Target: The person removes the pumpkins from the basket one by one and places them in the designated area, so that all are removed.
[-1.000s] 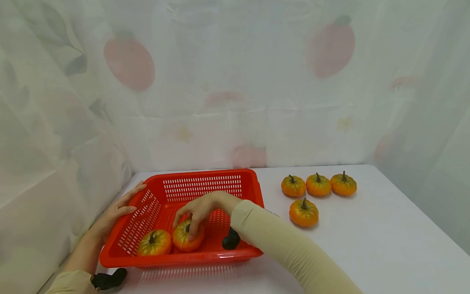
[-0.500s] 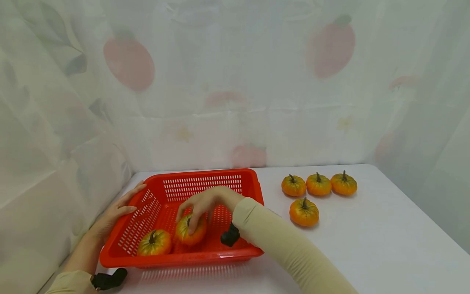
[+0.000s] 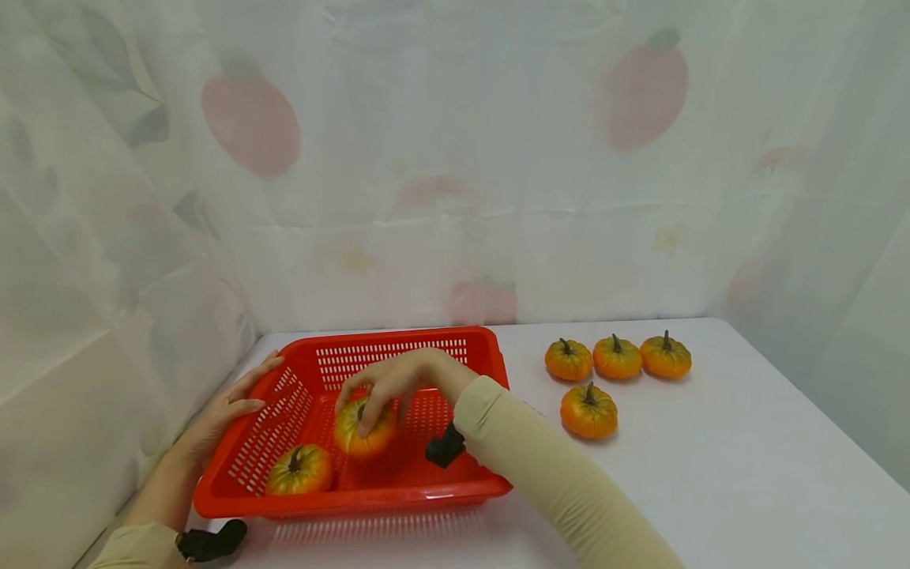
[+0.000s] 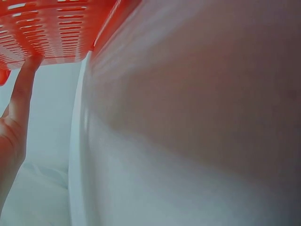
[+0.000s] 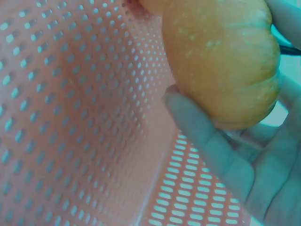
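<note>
A red slotted basket [image 3: 398, 346] stands on the white table at the left. My right hand [image 3: 387, 389] reaches into it and grips a small orange pumpkin [image 3: 364, 431] from above; the right wrist view shows the same pumpkin [image 5: 221, 56] held just above the basket floor [image 5: 70, 122]. A second pumpkin [image 3: 299, 469] lies in the basket's near left corner. My left hand [image 3: 227, 407] rests flat against the basket's left wall, fingers straight; in the left wrist view its fingers [image 4: 21, 94] touch the slotted basket wall [image 4: 47, 28].
Several more small pumpkins sit on the table to the right of the basket: a row of three [image 3: 615, 357] and one nearer [image 3: 588, 412]. A sheer curtain with a fruit print hangs behind and at the left. The table's right edge [image 3: 817, 411] slopes away.
My right hand has lifted the pumpkin it grips off the basket floor and moved it slightly toward the basket's back. The left hand and the other pumpkins have stayed put.
</note>
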